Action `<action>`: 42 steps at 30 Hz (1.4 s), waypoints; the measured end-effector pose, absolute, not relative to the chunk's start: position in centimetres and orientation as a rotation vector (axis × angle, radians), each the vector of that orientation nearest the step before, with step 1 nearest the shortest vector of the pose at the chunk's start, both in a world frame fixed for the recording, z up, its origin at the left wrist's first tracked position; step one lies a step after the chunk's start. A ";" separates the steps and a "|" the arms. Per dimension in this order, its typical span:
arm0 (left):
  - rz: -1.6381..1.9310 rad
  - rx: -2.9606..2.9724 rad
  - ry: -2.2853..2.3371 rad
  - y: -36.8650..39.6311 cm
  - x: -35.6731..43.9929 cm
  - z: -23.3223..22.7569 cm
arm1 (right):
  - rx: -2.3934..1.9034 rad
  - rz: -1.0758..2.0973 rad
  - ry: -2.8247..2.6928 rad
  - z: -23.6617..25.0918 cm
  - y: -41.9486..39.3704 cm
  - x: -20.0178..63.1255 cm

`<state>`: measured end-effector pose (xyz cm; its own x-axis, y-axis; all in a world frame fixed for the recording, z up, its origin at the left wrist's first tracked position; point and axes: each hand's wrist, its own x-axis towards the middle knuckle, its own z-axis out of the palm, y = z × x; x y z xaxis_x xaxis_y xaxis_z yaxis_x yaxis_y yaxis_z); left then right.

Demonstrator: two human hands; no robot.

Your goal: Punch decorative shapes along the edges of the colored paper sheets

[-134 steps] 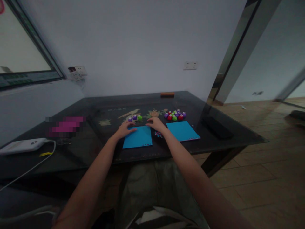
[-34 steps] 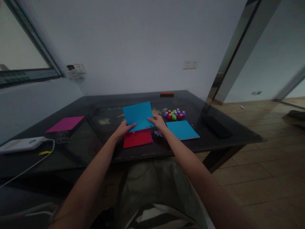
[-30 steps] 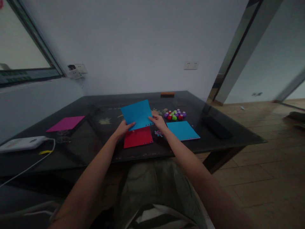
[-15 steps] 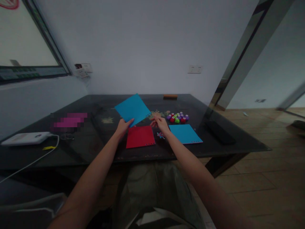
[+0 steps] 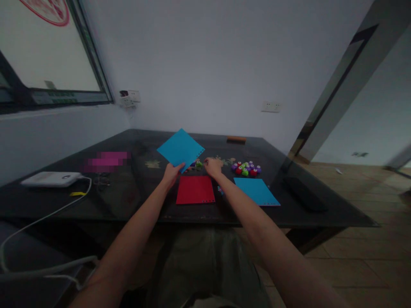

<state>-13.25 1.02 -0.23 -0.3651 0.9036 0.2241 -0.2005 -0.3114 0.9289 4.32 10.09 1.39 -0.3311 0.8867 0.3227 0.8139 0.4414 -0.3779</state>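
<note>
1. Above the red sheet [image 5: 195, 190], the left hand [image 5: 171, 173] pinches a blue sheet [image 5: 180, 148] by its corner, lifted off the table [image 5: 135, 201].
2. Just past the red sheet, the right hand [image 5: 212, 167] is loosely curled and holds nothing.

Blue sheet [image 5: 180, 148] now off red sheet [image 5: 195, 189], in left hand [image 5: 171, 173] alone.

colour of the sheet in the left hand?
Blue: the sheet pinched in the left hand, clearest in the head view.

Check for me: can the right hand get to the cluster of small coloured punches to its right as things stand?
Probably yes. The right hand is empty, low over the table, and the coloured punches sit just to its right with only bare tabletop between them. The left hand holds the blue sheet well clear.
</note>
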 end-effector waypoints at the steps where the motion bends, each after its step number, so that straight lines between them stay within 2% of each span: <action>1: 1.799 1.009 1.091 1.1 -13.3 -0.2 | -1.467 0.165 -2.258 1.4 10.1 3.8; 9: 1.908 0.877 1.060 1.6 -13.6 -0.5 | -1.485 0.214 -2.380 0.5 9.6 1.2; 23: 1.933 0.855 1.131 1.3 -13.6 -0.3 | -1.414 0.241 -2.304 0.1 9.8 2.0; 42: 1.987 0.858 1.171 2.2 -14.3 -0.9 | -1.323 0.111 -2.366 0.3 9.8 0.5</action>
<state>-14.29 2.17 -0.87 -0.5609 0.8032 0.2006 -0.2136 -0.3745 0.9023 0.49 9.84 0.27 -0.4555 0.8291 0.3243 0.7950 0.5428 -0.2710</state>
